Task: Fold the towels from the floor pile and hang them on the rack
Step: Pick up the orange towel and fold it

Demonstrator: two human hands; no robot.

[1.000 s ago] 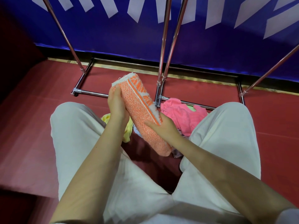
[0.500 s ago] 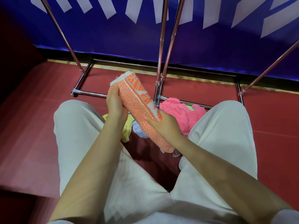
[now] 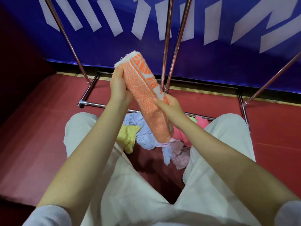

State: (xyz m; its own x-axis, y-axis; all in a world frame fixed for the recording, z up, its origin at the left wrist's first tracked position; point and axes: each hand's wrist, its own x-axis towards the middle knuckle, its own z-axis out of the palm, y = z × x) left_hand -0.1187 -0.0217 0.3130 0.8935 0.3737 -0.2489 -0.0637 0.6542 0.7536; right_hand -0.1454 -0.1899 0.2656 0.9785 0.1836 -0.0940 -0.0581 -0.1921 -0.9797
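A folded orange and white towel [image 3: 146, 98] is held up in front of me, slanting from upper left to lower right. My left hand [image 3: 118, 87] holds its upper left side, fingers along the edge. My right hand [image 3: 171, 106] grips its lower right side, thumb across the front. Below, on the red floor between my knees, lies the pile: a yellow towel [image 3: 128, 136], a light blue one [image 3: 143, 136], a pink one [image 3: 182, 136] and a dusty mauve one [image 3: 180, 155]. The chrome rack [image 3: 167, 51] stands just behind the towel.
The rack's base bars [image 3: 97, 104] lie on the red floor [image 3: 48, 128], with slanted poles [image 3: 70, 39] left and right [image 3: 268, 80]. A blue banner wall [image 3: 114, 46] closes off the back. My legs in pale trousers [image 3: 97, 160] flank the pile.
Both hands have lifted the folded orange towel up and away from the pile toward the rack. More of the blue and mauve towels now shows underneath.
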